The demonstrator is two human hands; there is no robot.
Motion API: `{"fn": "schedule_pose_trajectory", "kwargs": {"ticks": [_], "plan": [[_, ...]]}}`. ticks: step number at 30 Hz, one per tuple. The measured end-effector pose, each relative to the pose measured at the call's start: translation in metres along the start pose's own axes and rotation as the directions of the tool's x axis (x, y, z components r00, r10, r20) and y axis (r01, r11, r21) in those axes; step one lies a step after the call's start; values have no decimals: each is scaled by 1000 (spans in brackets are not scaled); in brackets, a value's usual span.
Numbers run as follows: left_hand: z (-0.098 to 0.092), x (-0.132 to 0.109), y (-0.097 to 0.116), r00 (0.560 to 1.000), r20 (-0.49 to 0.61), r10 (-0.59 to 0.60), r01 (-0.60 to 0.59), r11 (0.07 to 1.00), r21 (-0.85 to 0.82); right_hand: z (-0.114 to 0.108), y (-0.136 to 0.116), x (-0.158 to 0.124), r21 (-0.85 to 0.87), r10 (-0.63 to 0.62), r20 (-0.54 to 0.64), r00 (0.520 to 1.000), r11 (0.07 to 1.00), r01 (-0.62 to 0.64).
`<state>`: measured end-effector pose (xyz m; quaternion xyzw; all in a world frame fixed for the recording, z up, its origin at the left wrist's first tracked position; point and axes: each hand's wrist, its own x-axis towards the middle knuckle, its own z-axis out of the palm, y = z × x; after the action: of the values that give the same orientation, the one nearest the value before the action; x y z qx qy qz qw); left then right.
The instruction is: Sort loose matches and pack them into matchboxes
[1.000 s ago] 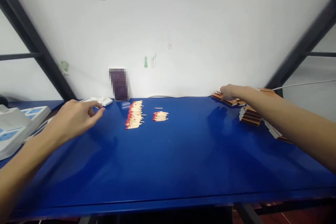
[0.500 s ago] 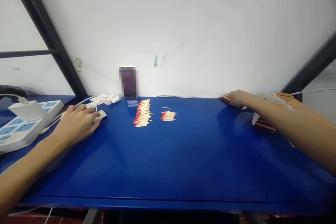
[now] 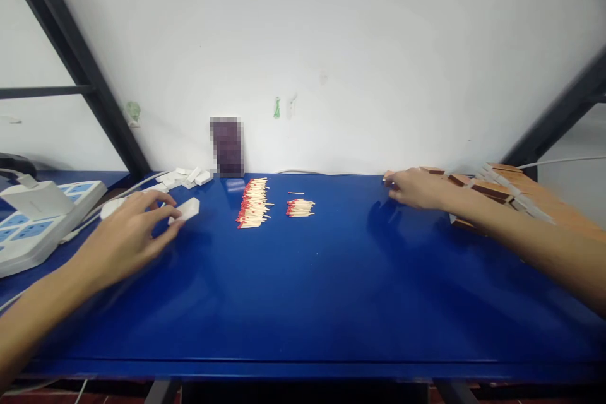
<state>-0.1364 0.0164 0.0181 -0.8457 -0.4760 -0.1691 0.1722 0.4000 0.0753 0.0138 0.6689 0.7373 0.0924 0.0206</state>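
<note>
My left hand (image 3: 135, 221) pinches a white matchbox tray (image 3: 190, 209) between thumb and fingers, at the left of the blue table. Several more white trays (image 3: 187, 178) lie loosely behind it near the wall. At the back right, my right hand (image 3: 411, 188) is closed on a brown matchbox sleeve (image 3: 387, 175), mostly hidden by the fingers. Further brown matchbox sleeves (image 3: 490, 190) lie behind and under the right forearm. A large pile of red-headed matches (image 3: 254, 203) sits left of centre, with a smaller pile (image 3: 300, 207) beside it and a single match (image 3: 296, 193) behind that.
A white power strip (image 3: 47, 221) with a plugged-in charger (image 3: 40, 205) and cables occupies the left side. A dark blurred rectangular object (image 3: 228, 146) leans on the white wall (image 3: 355, 63). Dark frame posts (image 3: 89, 95) stand at both sides of the blue table (image 3: 303, 309).
My left hand has lifted the white tray slightly and tilted it. My right hand has moved a little left with the brown sleeve, uncovering more sleeves behind it. The view has shifted slightly.
</note>
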Motion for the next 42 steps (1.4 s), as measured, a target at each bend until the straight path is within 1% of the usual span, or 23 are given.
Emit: {"fn": "schedule_pose_trajectory", "kwargs": {"ticks": [1,3,6,8,11,12,13,14,17,19,20,22,24,28,30,32,34,36,37,38,39,40,42], "plan": [[-6,-4,15,1000,8,17,-17,997,-79,-1,-13,-9,4,-39,1,999,999,39],[-16,-14,49,993,40,110,-99,971,-218,-4,-41,-29,23,-129,16,991,991,129],[-23,-23,96,948,123,294,-239,910,-338,-7,-82,-51,59,-253,-58,966,965,256],[-23,-22,118,931,158,328,-260,902,-345,-8,-103,-56,123,-323,-124,938,933,337],[-17,-14,138,930,151,336,-251,877,-410,-6,-124,-44,248,-416,-259,871,843,477],[-14,-11,141,931,139,336,-245,862,-444,-4,-130,-36,286,-435,-307,847,806,518],[-11,-9,144,934,124,334,-241,848,-472,-3,-134,-26,321,-457,-321,829,771,550],[-8,-8,145,936,106,335,-242,834,-495,-2,-138,-16,356,-476,-311,823,744,565],[-1,-8,142,929,27,370,-300,792,-531,1,-148,15,444,-508,-208,836,712,543],[2,-7,137,914,-17,405,-351,770,-533,2,-153,27,500,-521,-180,834,682,534],[3,-7,135,910,-17,414,-359,767,-532,2,-155,30,519,-519,-186,834,669,532],[3,-5,131,910,17,415,-344,775,-530,3,-158,28,528,-500,-224,836,659,535],[2,-4,130,913,63,404,-317,796,-516,5,-160,20,510,-479,-263,837,668,542],[1,-3,134,906,153,395,-289,841,-458,7,-165,-3,505,-474,-295,830,660,556],[1,-5,137,907,177,382,-275,855,-440,7,-167,-10,511,-480,-304,823,647,566],[1,-8,140,918,176,355,-253,868,-427,6,-167,-14,509,-484,-319,815,638,578],[2,-11,142,930,169,327,-231,877,-421,5,-159,-14,480,-476,-336,813,656,583],[4,-14,144,941,156,300,-211,882,-421,3,-140,-9,393,-431,-317,845,751,530],[5,-14,145,946,148,288,-202,883,-423,2,-126,-5,314,-381,-292,877,828,464],[6,-15,145,950,139,279,-197,882,-427,1,-109,-1,204,-284,-243,927,920,335],[6,-15,146,953,131,272,-192,881,-432,0,-90,3,87,-142,-183,973,983,159],[7,-15,146,955,126,269,-189,879,-438,-1,-71,8,53,-33,-170,985,998,43],[7,-15,146,955,121,270,-191,875,-446,-2,-35,15,24,113,-161,980,994,-111]]}}
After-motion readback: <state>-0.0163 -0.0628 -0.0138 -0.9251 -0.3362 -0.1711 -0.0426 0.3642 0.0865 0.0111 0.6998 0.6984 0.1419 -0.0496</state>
